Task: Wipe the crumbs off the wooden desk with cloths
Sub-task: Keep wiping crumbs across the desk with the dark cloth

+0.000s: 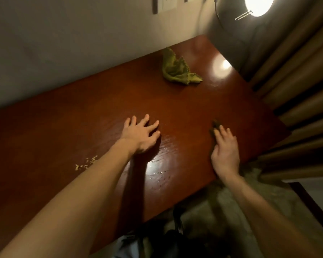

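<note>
1. My left hand (140,134) lies splayed and empty on the reddish-brown wooden desk (82,118). My right hand (225,151) presses a small dark cloth (214,127), fingers straight.
2. The pale yellow crumbs (86,163) sit beside my left forearm. Risk: the forearm scatters them floorward.

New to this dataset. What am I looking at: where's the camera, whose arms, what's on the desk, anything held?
No robot here: one picture, from a wide-angle camera on a person's head, looking down at their bare arms. The left hand rests open, fingers spread, on the wooden desk. The right hand presses a dark cloth, mostly hidden under it, flat against the desk. A crumpled green cloth lies farther back, untouched. Pale crumbs sit beside the left forearm. A lit lamp shines top right.
</note>
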